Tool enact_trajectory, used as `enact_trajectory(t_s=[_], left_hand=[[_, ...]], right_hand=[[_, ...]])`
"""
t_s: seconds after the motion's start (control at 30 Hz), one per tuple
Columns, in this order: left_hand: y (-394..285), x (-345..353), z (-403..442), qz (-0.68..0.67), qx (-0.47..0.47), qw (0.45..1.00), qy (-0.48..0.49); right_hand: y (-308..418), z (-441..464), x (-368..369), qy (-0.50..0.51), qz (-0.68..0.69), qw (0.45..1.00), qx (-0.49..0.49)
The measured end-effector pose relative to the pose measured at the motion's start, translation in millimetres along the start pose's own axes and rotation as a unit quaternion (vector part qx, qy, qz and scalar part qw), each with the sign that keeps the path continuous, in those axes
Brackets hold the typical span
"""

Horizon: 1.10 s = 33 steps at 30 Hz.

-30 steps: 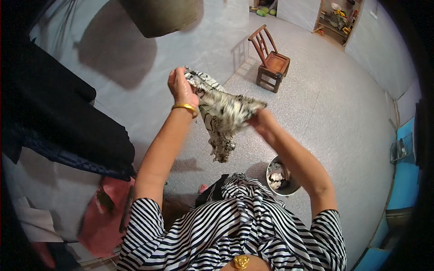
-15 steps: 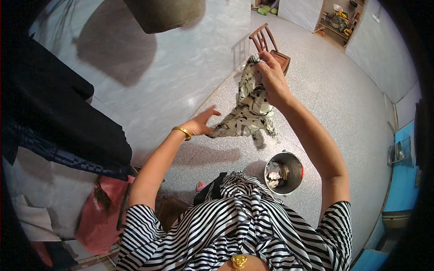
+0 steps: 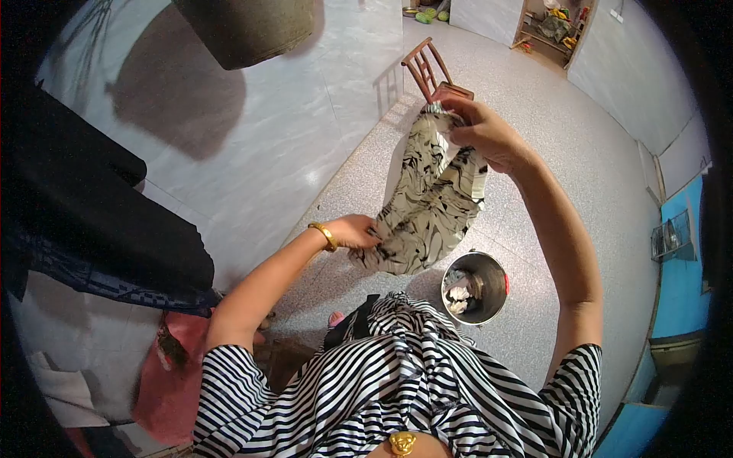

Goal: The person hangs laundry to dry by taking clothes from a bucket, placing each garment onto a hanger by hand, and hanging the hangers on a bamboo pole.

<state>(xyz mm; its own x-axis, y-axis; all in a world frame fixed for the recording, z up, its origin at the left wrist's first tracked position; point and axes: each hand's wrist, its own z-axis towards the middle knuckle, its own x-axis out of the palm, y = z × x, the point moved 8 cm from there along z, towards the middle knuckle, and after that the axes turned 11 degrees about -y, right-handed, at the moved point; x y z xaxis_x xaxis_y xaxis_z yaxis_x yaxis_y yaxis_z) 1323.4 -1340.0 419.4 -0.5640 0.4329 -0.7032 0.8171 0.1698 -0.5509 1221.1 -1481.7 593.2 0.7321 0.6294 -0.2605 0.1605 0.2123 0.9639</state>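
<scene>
A cream garment with black brushstroke-like patterns [image 3: 431, 198] hangs stretched out in front of me above the floor. Its exact kind cannot be made out. My right hand [image 3: 489, 133] is closed on the upper edge, thumb and fingers pinching the cloth. Lower down, my left hand [image 3: 356, 230], with a gold bangle [image 3: 327, 237] at its wrist, has its fingers closed on the garment's left side. Just below the cloth a metal bucket [image 3: 495, 294] stands on the floor, with crumpled light-coloured fabric [image 3: 460, 294] inside.
A wooden chair [image 3: 420, 69] stands against the wall ahead. Dark clothes [image 3: 114, 206] hang at the left, above a pink cloth [image 3: 172, 382]. A large dark container [image 3: 252, 30] is at the upper left. Blue panels [image 3: 679, 267] line the right side.
The garment has opened out from a bunched shape and hangs wider. My left hand, outstretched before, is now closed on its side. My right hand has shifted lower and right.
</scene>
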Motion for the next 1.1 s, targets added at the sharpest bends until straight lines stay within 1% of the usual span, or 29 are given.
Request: enact_trajectory(t_s=[0.07,0.1,0.13,0.2,0.23,0.27,0.3,0.33,0.37,0.43,0.47,0.5,0.57,0.6,0.63,0.67,0.7,0.73,0.77,0.8,0.83,0.87,0.9,0.93,0.97,1.0,1.03,1.07,1.1], left_hand=[[17,-28,-2,0.078,0.024,0.982,-0.169],[42,-45,-2,-0.027,-0.040,0.977,-0.210],[66,-61,-4,-0.130,-0.101,0.955,-0.246],[54,-85,-27,-0.279,-0.142,0.906,-0.285],[47,-92,-33,-0.278,-0.145,0.906,-0.285],[33,-100,-35,-0.251,-0.097,0.923,-0.277],[19,-107,-38,-0.222,-0.048,0.937,-0.267],[14,-106,-50,-0.127,-0.066,0.963,-0.227],[14,-104,-52,-0.126,-0.068,0.963,-0.229],[0,-96,-56,0.032,-0.028,0.983,-0.180],[-2,-95,-61,0.038,-0.095,0.983,-0.154],[6,-99,-59,0.039,-0.096,0.982,-0.155],[37,-133,-59,0.219,-0.173,0.927,-0.252],[52,-159,-69,0.161,-0.207,0.909,-0.325],[65,-179,-80,0.103,-0.238,0.882,-0.394],[66,-188,-86,0.102,-0.251,0.872,-0.407],[61,-198,-90,0.101,-0.263,0.862,-0.421],[56,-207,-87,0.102,-0.260,0.861,-0.425],[48,-221,-87,0.110,-0.234,0.844,-0.470],[40,-232,-88,0.118,-0.208,0.825,-0.512],[20,-248,-99,0.148,-0.138,0.769,-0.607],[-6,-260,-113,0.177,-0.062,0.700,-0.689],[-46,-262,-133,0.183,0.022,0.637,-0.749],[-83,-257,-158,0.184,0.107,0.562,-0.799],[-103,-247,-175,0.187,0.179,0.505,-0.823],[-101,-232,-183,0.101,0.219,0.466,-0.852],[-90,-214,-191,0.014,0.255,0.419,-0.871],[-62,-216,-182,0.013,0.260,0.415,-0.871],[-64,-187,-127,0.064,0.196,0.608,-0.766]], right_hand=[[-12,-5,-15,0.016,-0.002,1.000,0.014],[-19,-7,-22,0.035,-0.005,0.999,0.028],[-23,-8,-30,0.014,-0.031,0.999,0.021],[-32,-8,-39,0.033,-0.050,0.998,0.020],[-38,-7,-39,0.052,-0.072,0.996,0.020],[-43,-3,-41,0.056,-0.070,0.996,0.019],[-51,3,-45,0.038,-0.079,0.995,0.043],[-49,-1,-42,0.016,-0.089,0.993,0.070],[-48,0,-39,0.018,-0.088,0.994,0.068],[-29,4,-40,-0.009,-0.035,0.999,0.021],[-25,8,-37,-0.002,-0.042,0.999,0.002],[-23,9,-36,-0.001,-0.041,0.999,0.000],[-19,3,-37,-0.012,-0.163,0.983,-0.086],[-33,11,-38,-0.009,-0.162,0.983,-0.084],[-64,24,-37,0.030,-0.406,0.907,-0.108],[-70,24,-31,0.062,-0.623,0.769,-0.125],[-76,25,-50,0.052,-0.589,0.807,-0.001],[-80,24,-69,0.042,-0.544,0.829,0.121],[-76,42,-79,0.050,-0.590,0.801,0.089],[-49,51,-90,-0.009,-0.595,0.802,0.052],[-32,72,-108,-0.088,-0.561,0.823,-0.007],[16,63,-119,-0.265,-0.535,0.785,-0.166],[61,36,-116,-0.366,-0.484,0.746,-0.275],[94,5,-109,-0.429,-0.388,0.736,-0.353],[108,-22,-108,-0.471,-0.290,0.736,-0.391],[108,-55,-103,-0.509,-0.202,0.681,-0.485],[95,-81,-94,-0.535,-0.110,0.611,-0.573],[29,-52,-90,-0.501,-0.048,0.683,-0.529],[-34,-19,-55,-0.444,-0.366,0.766,-0.286]])
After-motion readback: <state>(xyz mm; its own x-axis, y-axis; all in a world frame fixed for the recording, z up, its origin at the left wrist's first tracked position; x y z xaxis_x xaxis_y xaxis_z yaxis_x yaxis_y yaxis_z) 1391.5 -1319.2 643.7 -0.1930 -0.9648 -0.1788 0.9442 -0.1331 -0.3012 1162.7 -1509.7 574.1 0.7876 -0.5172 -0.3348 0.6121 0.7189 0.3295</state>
